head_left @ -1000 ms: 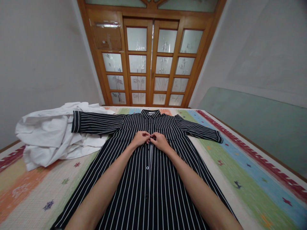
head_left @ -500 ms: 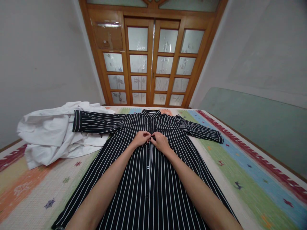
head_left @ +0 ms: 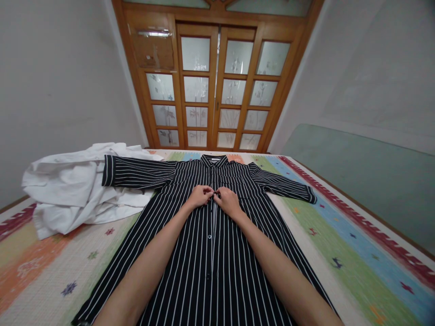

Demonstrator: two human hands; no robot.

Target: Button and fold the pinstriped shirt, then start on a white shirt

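Note:
A black shirt with white stripes (head_left: pixel 190 253) lies spread face up, its collar at the far end and its sleeves out to both sides. At its front opening, around chest height, my left hand (head_left: pixel 200 196) pinches the fabric edge. My right hand (head_left: pixel 228 200) is closed on the other edge, its fingertips meeting those of the left. Whatever button sits between the fingertips is too small and covered to make out. Below the hands the front edges part slightly, and a button (head_left: pixel 210 237) shows on the placket, with another (head_left: pixel 208 276) lower down.
A crumpled white garment (head_left: pixel 71 190) lies at the left, partly under the striped sleeve. Beneath everything is a patterned, multicoloured cover (head_left: pixel 340 244). A pale green panel (head_left: pixel 367 181) stands along the right side. Wooden glass-paned doors (head_left: pixel 217 86) close off the far end.
Almost nothing differs. Both hands stay at the same spot on the shirt front, with only a very slight shift of the fingers and view.

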